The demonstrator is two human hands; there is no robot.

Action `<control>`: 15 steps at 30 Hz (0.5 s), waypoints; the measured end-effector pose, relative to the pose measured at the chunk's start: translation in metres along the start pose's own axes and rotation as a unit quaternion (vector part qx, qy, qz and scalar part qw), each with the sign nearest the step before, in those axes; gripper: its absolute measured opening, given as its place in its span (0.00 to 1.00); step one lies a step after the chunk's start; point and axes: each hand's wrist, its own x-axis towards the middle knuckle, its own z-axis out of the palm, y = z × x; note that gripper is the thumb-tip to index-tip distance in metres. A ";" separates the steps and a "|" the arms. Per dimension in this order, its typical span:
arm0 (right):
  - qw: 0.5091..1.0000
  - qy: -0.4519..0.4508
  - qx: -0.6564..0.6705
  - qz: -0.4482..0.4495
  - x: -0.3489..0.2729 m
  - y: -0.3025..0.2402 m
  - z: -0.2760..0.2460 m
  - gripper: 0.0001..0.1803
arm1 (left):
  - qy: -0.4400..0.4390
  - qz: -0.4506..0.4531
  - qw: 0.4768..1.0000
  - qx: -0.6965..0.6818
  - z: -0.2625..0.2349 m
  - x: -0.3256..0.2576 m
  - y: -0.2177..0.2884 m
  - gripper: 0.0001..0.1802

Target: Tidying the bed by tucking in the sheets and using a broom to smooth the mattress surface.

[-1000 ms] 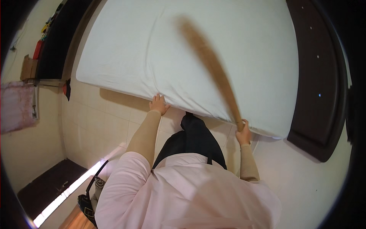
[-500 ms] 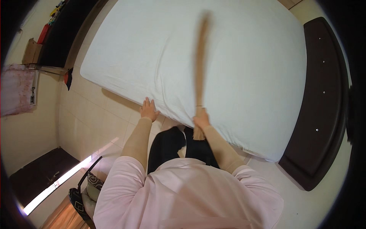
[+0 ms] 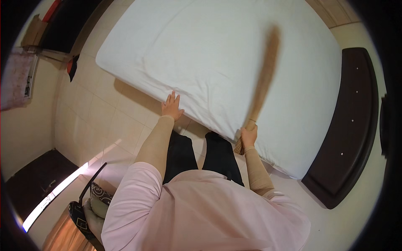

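Observation:
A wide mattress (image 3: 234,54) covered in a white fitted sheet stretches out before me, its cloth wrinkled near the closest edge. My right hand (image 3: 248,136) grips a straw bed broom (image 3: 264,75) by its bound end. The long tan bristles reach away over the sheet, tilted to the right, and their far tip is blurred. At the near edge of the mattress, my left hand (image 3: 171,106) rests with fingers spread on the sheet and holds nothing.
A dark brown padded headboard (image 3: 341,129) stands at the right end. Pale floor tiles (image 3: 96,108) run along the left. Beyond them are a black cabinet (image 3: 69,27) and a brown door (image 3: 35,180). A chair with a patterned cushion (image 3: 98,201) stands at lower left.
The broom has swung to the right across the sheet with my right hand. My left hand has shifted slightly along the mattress edge. The whole view has turned a little.

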 end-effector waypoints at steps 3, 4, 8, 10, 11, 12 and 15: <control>0.993 0.061 0.052 0.086 -0.009 0.011 0.050 0.30 | -0.016 0.016 0.999 0.031 -0.011 -0.002 -0.047 0.46; 0.989 0.078 0.058 0.108 -0.020 0.012 0.073 0.32 | -0.018 -0.002 1.000 0.017 -0.011 -0.006 -0.062 0.45; 0.995 0.022 0.067 0.071 -0.109 -0.022 0.199 0.33 | -0.097 -0.100 0.983 -0.117 -0.024 -0.023 -0.133 0.47; 0.998 -0.063 0.011 0.022 -0.170 -0.050 0.249 0.31 | -0.120 -0.129 0.951 -0.252 -0.031 -0.036 -0.155 0.50; 0.988 -0.145 0.030 -0.036 -0.200 -0.064 0.262 0.33 | -0.149 -0.164 0.897 -0.381 -0.036 -0.042 -0.164 0.53; 0.972 -0.224 0.010 -0.070 -0.221 -0.080 0.272 0.31 | -0.138 -0.154 0.900 -0.384 -0.040 -0.049 -0.168 0.53; 0.902 -0.384 -0.097 -0.170 -0.251 -0.136 0.294 0.35 | -0.031 -0.157 0.817 -0.554 -0.044 -0.068 -0.161 0.58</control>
